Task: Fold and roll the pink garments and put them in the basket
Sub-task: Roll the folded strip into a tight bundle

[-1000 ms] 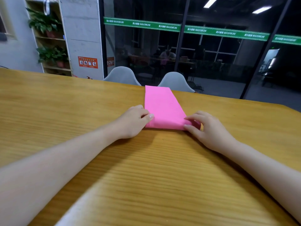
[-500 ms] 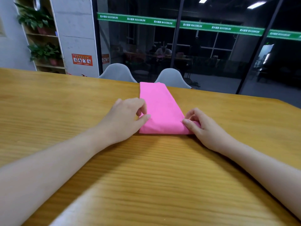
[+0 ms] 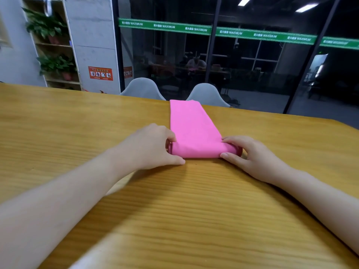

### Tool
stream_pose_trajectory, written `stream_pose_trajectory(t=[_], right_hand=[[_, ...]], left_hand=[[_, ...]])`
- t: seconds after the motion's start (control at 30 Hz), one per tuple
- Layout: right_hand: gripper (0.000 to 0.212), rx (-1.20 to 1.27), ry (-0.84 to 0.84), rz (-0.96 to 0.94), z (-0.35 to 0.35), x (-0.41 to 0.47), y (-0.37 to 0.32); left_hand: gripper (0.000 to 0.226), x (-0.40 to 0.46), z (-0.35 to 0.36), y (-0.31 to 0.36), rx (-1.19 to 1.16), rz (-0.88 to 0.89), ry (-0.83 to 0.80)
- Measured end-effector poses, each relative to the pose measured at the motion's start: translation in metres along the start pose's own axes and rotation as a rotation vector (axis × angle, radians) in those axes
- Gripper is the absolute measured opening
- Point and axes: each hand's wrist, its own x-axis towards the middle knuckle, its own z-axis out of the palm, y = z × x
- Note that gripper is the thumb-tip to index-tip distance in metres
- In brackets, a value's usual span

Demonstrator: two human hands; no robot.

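A pink garment (image 3: 191, 125), folded into a long narrow strip, lies on the wooden table (image 3: 77, 133) and runs away from me to the far edge. Its near end is curled into a small roll. My left hand (image 3: 153, 146) grips the roll's left end, fingers over the top and thumb along the table in front. My right hand (image 3: 250, 154) grips the right end in the same way. No basket is in view.
Two grey chairs (image 3: 142, 89) stand just beyond the table's far edge, in front of a dark glass wall. A shelf with potted plants (image 3: 52, 61) is at the back left. The table's right edge slants away at the far right.
The garment's near end lay flat under my fingertips; both hands have since curled round it and turned it over into a small roll.
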Motion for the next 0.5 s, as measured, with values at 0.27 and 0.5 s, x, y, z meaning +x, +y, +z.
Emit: stream_pose_trajectory(t=[0.27,0.5], right_hand=[[0.048,-0.038,-0.066,0.039,0.007,0.016,0.002],[0.053,0.005,-0.085,0.124,0.007,0.017,-0.002]], left_hand=[[0.032,0.007,0.008,-0.007,0.003,0.011,-0.099],[0.05,0.009,0.006,-0.004,-0.089,0.008,-0.187]])
